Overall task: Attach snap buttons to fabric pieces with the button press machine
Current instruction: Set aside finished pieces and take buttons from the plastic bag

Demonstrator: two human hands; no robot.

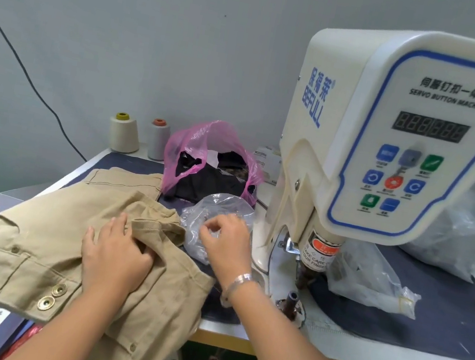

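Head view shows the tan fabric [37,243] lying at lower left of the frame, the left hand [113,253] pressing on it with fingers curled into a fold. Just right of it, the right hand [227,241] pinches a clear plastic bag [218,208], near the button machine [389,137] at right
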